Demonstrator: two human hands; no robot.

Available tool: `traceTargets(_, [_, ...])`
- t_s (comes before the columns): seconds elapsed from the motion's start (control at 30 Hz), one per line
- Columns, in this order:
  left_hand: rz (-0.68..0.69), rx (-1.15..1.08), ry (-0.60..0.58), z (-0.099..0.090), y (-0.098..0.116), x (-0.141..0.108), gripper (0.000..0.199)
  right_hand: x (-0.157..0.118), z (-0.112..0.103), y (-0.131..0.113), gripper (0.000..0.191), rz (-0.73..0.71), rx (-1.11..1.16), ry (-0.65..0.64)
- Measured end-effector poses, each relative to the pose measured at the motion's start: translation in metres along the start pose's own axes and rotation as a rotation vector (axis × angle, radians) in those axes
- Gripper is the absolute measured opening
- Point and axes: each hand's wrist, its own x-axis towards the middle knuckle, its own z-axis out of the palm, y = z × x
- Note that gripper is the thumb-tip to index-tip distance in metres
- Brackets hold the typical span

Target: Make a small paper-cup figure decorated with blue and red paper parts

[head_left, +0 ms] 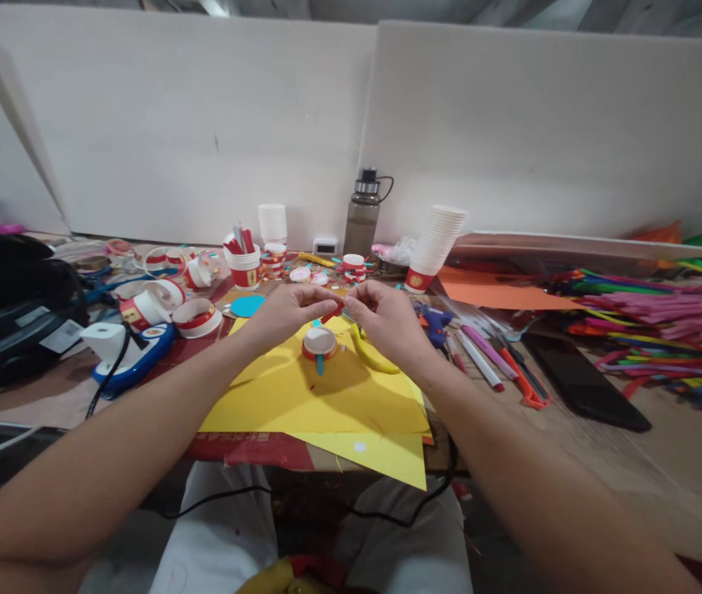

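Observation:
My left hand (pixel 292 313) and my right hand (pixel 381 318) meet over the yellow paper (pixel 264 396), fingertips pinched together. Between them is a small red strip (pixel 331 313), held at both ends; its material is hard to make out. Just below my fingers, a cut-down paper cup (pixel 319 341) with a red band sits on the yellow sheets, a blue strip (pixel 320 365) at its front. Beside my right hand lies a yellow-handled tool (pixel 375 356), partly hidden by that hand. A blue paper disc (pixel 247 306) is left of my left hand.
Paper cup stacks (pixel 438 243), a water bottle (pixel 363 219) and a cup of red sticks (pixel 243 264) stand at the back. Cut cup rings (pixel 195 318) and a blue-white power strip (pixel 140 355) are left. Right are markers (pixel 480 359), a phone (pixel 582 379) and pipe cleaners (pixel 685 305).

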Motion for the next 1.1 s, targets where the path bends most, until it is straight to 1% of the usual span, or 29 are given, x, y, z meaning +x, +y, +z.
traceTargets(0.17, [-0.032,-0.049,-0.006,0.004,-0.001,-0.001,0.027,-0.004,0.004,-0.006,0.013,-0.021,-0.048,-0.010])
traceTargets(0.27, [-0.047,-0.057,0.012,0.003,-0.001,-0.001,0.022,-0.006,0.007,-0.008,0.014,-0.027,-0.073,-0.001])
traceTargets(0.4, [-0.063,-0.118,0.035,0.002,-0.002,0.000,0.024,-0.001,0.000,-0.004,0.017,-0.066,-0.076,-0.054])
traceTargets(0.47, [-0.078,-0.193,0.064,0.000,-0.004,0.002,0.023,0.003,-0.009,0.001,0.020,-0.072,-0.192,-0.073])
traceTargets(0.5, [-0.084,-0.237,0.083,-0.002,-0.006,0.003,0.022,0.005,-0.013,0.004,0.021,-0.062,-0.301,-0.086])
traceTargets(0.57, [-0.096,-0.329,0.114,-0.005,-0.010,0.005,0.022,0.007,-0.021,0.010,0.018,-0.003,-0.559,-0.178])
traceTargets(0.63, [-0.124,-0.418,0.134,-0.009,-0.014,0.008,0.022,0.007,-0.023,0.014,0.019,0.081,-0.770,-0.349])
traceTargets(0.7, [-0.157,-0.490,0.151,-0.013,-0.016,0.010,0.023,0.005,-0.021,0.015,0.024,0.135,-0.889,-0.484])
traceTargets(0.73, [-0.170,-0.514,0.160,-0.015,-0.016,0.010,0.022,0.004,-0.019,0.015,0.027,0.147,-0.921,-0.516])
traceTargets(0.83, [-0.191,-0.543,0.182,-0.017,-0.016,0.011,0.022,0.002,-0.013,0.016,0.034,0.165,-0.957,-0.520])
traceTargets(0.97, [-0.205,-0.534,0.194,-0.017,-0.016,0.011,0.023,0.005,-0.012,0.024,0.032,0.178,-0.921,-0.514])
traceTargets(1.03, [-0.202,-0.521,0.191,-0.017,-0.017,0.011,0.024,0.008,-0.013,0.032,0.036,0.178,-0.894,-0.491])
traceTargets(1.1, [-0.204,-0.513,0.194,-0.017,-0.018,0.012,0.024,0.012,-0.013,0.039,0.041,0.206,-0.839,-0.441])
